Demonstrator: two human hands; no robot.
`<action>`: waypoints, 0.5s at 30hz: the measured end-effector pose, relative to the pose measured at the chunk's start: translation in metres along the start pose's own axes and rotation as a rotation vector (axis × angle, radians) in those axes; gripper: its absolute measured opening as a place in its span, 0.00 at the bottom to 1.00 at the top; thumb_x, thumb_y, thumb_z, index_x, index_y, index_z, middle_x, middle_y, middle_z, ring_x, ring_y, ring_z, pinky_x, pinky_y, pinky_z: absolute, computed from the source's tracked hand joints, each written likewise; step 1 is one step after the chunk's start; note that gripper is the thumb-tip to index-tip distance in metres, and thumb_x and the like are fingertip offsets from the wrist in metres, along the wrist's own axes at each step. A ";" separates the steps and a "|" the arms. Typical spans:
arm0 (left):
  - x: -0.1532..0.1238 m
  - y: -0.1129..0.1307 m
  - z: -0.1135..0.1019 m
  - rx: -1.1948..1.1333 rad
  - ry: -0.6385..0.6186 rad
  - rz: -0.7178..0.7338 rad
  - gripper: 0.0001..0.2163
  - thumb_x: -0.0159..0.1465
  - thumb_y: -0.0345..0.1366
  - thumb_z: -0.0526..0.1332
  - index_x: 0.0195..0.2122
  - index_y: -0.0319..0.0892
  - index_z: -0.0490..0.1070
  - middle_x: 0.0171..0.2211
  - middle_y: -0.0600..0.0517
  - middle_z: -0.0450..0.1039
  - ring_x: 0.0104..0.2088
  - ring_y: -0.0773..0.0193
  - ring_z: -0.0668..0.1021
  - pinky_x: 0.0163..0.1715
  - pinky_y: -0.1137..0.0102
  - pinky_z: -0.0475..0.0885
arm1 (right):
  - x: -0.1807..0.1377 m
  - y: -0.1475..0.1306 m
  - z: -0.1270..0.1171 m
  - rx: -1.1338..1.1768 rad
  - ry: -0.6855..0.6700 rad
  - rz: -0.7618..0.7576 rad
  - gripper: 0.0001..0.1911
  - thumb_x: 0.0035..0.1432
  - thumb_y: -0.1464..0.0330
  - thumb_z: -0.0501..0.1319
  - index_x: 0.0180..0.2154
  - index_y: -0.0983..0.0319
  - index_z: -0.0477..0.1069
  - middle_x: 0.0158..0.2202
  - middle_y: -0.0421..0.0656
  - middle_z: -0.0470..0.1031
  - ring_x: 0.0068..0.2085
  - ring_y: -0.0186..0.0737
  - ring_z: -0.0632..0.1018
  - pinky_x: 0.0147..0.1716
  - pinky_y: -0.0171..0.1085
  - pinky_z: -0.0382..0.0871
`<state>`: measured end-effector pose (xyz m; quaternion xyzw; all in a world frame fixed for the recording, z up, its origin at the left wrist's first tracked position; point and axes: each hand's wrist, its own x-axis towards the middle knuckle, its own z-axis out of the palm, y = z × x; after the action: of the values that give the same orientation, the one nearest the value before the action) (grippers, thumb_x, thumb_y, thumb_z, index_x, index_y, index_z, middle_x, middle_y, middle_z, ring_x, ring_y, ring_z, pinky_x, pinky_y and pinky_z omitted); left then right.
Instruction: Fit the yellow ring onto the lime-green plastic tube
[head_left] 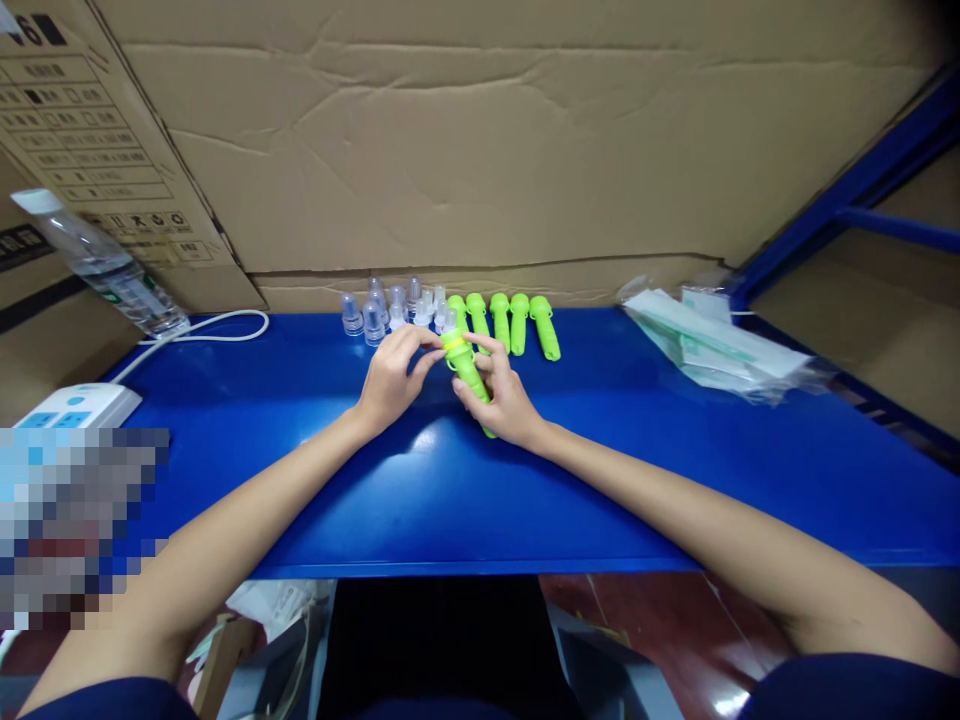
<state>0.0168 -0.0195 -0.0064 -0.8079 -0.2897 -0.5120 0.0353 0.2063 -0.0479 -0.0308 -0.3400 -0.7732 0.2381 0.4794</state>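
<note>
My right hand (504, 395) grips a lime-green plastic tube (465, 368) over the blue table (675, 460), fingers wrapped round its body. My left hand (396, 375) pinches at the tube's upper end, where a yellow ring shows. Behind the hands, several more green tubes (517, 320) lie side by side near the table's back edge. To their left stands a cluster of small clear plastic caps (390, 305).
A cardboard wall (480, 140) closes the back. A water bottle (105, 265) leans at the left, with a white cable (217, 330) and a white power strip (75, 405) below it. Clear plastic bags (712, 340) lie at the right beside a blue frame (847, 190).
</note>
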 end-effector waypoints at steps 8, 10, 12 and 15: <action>0.003 0.009 -0.001 -0.106 0.031 -0.044 0.03 0.67 0.33 0.62 0.38 0.42 0.75 0.35 0.51 0.79 0.37 0.66 0.79 0.36 0.71 0.72 | 0.002 -0.002 -0.001 -0.023 0.043 -0.024 0.29 0.59 0.70 0.59 0.60 0.56 0.53 0.30 0.36 0.68 0.26 0.34 0.69 0.29 0.36 0.67; 0.003 0.009 -0.001 -0.136 0.033 -0.057 0.04 0.67 0.34 0.62 0.38 0.41 0.75 0.36 0.51 0.79 0.36 0.66 0.79 0.35 0.72 0.72 | 0.002 -0.003 -0.001 -0.021 0.056 -0.029 0.28 0.59 0.70 0.59 0.59 0.56 0.54 0.30 0.36 0.68 0.26 0.33 0.69 0.29 0.35 0.66; 0.004 0.010 -0.001 -0.166 0.026 -0.067 0.04 0.67 0.34 0.63 0.38 0.41 0.76 0.35 0.50 0.79 0.36 0.66 0.79 0.34 0.72 0.71 | 0.002 -0.003 -0.002 -0.018 0.062 -0.026 0.27 0.58 0.71 0.59 0.58 0.56 0.55 0.30 0.36 0.69 0.26 0.33 0.69 0.28 0.35 0.66; 0.004 0.010 -0.001 -0.216 0.012 -0.075 0.04 0.66 0.34 0.63 0.38 0.41 0.76 0.35 0.50 0.79 0.35 0.67 0.78 0.33 0.72 0.71 | 0.001 -0.002 -0.002 -0.022 0.062 -0.007 0.27 0.58 0.71 0.59 0.57 0.56 0.56 0.30 0.36 0.68 0.25 0.33 0.68 0.27 0.35 0.65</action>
<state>0.0224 -0.0262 -0.0002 -0.7925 -0.2627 -0.5460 -0.0693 0.2074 -0.0485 -0.0274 -0.3495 -0.7619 0.2174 0.5001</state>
